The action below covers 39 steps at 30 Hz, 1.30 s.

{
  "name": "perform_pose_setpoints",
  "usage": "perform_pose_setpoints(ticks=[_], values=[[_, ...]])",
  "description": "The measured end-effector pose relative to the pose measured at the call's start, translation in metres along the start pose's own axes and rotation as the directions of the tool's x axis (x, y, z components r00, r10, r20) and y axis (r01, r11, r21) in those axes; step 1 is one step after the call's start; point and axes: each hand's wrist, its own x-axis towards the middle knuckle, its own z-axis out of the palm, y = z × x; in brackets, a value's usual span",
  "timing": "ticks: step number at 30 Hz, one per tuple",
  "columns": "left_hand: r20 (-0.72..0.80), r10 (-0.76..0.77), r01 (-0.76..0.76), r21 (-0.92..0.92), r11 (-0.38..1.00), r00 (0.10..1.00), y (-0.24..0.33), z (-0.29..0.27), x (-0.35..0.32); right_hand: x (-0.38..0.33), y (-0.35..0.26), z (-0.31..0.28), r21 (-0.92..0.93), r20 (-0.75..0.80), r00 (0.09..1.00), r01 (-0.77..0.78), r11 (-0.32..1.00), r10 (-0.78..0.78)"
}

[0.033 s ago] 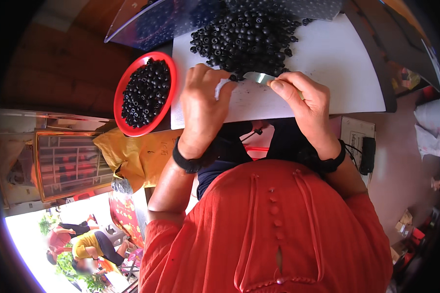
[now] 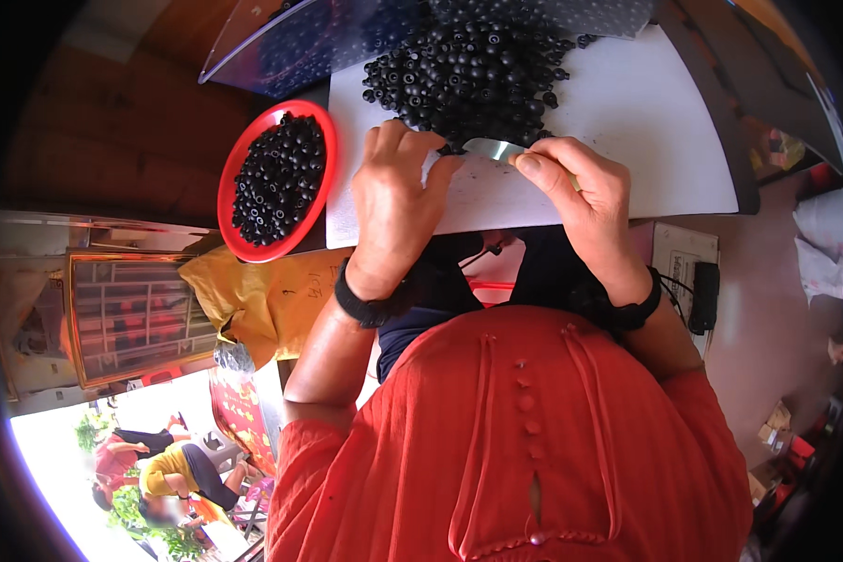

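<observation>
In my right hand (image 2: pixel 585 187) a short shiny metal blade (image 2: pixel 490 150) is pinched between thumb and bent fingers, its tip pointing left. My left hand (image 2: pixel 398 192) is closed in a pinch, thumb and forefinger at a small black round part (image 2: pixel 451 148) that meets the blade's tip. The fingers partly hide this part. Just beyond both hands, a large heap of black round parts (image 2: pixel 468 80), some with holes, lies on the white board (image 2: pixel 665 140). Tiny dark scraps dot the board under the blade.
At the left stands a red-rimmed bowl (image 2: pixel 227 187) full of the same black parts. A clear bluish plastic panel (image 2: pixel 290 51) leans behind the heap. The board's near edge is above my lap. A yellow bag (image 2: pixel 262 300) hangs at lower left; two people are farther off.
My left hand has shifted very slightly, its thumb and forefinger a little to the right. The blade has moved a touch left; my right hand is nearly still.
</observation>
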Motion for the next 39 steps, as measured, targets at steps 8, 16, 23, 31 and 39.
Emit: perform_pose_setpoints(ticks=[8,16,23,31,39], values=[[0.03,0.011,-0.013,0.071,0.997,0.999,-0.016,0.007,-0.002,0.0,0.003,-0.002,0.006,-0.013,1.0,0.022,1.0,-0.022],[0.053,0.032,-0.04,0.154,0.987,0.998,-0.011,0.007,0.005,0.001,0.004,0.001,0.004,-0.029,0.999,0.024,1.0,-0.024],[0.098,0.098,-0.116,0.196,0.974,0.99,-0.013,0.004,0.004,-0.001,0.008,0.002,-0.016,-0.024,1.0,0.007,1.0,-0.008],[0.096,0.084,-0.101,0.199,0.975,0.992,-0.011,-0.003,-0.01,-0.001,0.009,0.004,-0.03,-0.025,1.0,0.009,1.0,-0.01],[-0.012,0.027,-0.027,-0.062,0.998,1.0,-0.011,-0.008,-0.015,0.0,0.005,0.004,-0.077,-0.021,0.999,0.027,0.997,-0.029]])
